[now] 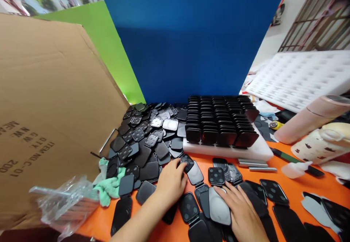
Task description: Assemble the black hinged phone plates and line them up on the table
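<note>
Several hinged black cases, some with a dotted square lid and a silver-grey plate, lie around both my hands. My left hand (171, 182) reaches to the edge of the pile, fingers bent and apart. Its fingertips touch or lie close beside a dotted black lid (187, 163), which is joined to a silver plate (195, 173). Stretched out and flat, my right hand (242, 207) rests over the edge of an opened case with a silver plate (218, 207). A dotted lid (216, 175) stands above that plate. What lies beneath my right palm is hidden.
A large heap of black cases (144, 151) fills the left middle. Rows of black panels (221, 121) stand in a white foam block (262, 145). A cardboard box (54, 89) borders the left, near a green cloth (109, 183). Bottles, including a pink one (308, 121), stand right.
</note>
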`<action>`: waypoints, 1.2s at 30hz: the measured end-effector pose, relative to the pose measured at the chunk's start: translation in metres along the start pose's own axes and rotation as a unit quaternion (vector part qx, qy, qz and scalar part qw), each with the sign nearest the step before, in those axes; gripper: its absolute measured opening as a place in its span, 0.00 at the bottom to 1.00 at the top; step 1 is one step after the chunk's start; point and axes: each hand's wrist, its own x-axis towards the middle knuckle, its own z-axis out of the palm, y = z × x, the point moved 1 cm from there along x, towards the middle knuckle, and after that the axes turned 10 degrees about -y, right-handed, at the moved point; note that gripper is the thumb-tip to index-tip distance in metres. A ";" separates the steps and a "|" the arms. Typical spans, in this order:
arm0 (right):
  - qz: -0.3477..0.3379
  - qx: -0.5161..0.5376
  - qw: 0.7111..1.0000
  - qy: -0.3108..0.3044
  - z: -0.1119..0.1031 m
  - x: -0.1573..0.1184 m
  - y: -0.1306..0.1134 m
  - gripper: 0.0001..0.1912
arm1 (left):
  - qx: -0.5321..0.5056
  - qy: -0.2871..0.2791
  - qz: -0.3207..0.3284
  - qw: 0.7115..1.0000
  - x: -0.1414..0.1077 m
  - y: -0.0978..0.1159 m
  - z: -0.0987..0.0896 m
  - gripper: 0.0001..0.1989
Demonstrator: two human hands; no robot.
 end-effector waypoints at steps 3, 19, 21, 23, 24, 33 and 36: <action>-0.009 -0.019 1.000 0.000 0.002 0.000 0.000 0.37 | 0.064 -0.053 0.079 0.993 0.016 0.001 0.004 0.23; -0.065 -0.060 0.995 0.049 0.020 0.000 0.026 0.29 | 0.240 -0.069 0.317 0.915 0.055 -0.020 -0.011 0.01; -0.066 -0.058 0.995 0.043 0.026 0.000 0.031 0.33 | 0.231 -0.029 0.304 0.924 0.054 -0.033 -0.012 0.03; -0.063 -0.051 0.996 0.033 0.030 0.001 0.033 0.38 | 0.218 0.020 0.276 0.936 0.050 -0.044 -0.013 0.05; -0.063 -0.046 0.997 0.030 0.031 0.001 0.033 0.39 | 0.209 0.046 0.261 0.941 0.047 -0.049 -0.014 0.07; 0.025 0.036 0.998 0.034 0.007 -0.003 0.004 0.32 | 0.078 0.220 0.140 0.962 0.036 -0.073 -0.022 0.13; 0.046 0.049 0.997 0.024 0.003 -0.004 -0.002 0.34 | 0.049 0.244 0.123 0.961 0.038 -0.079 -0.023 0.12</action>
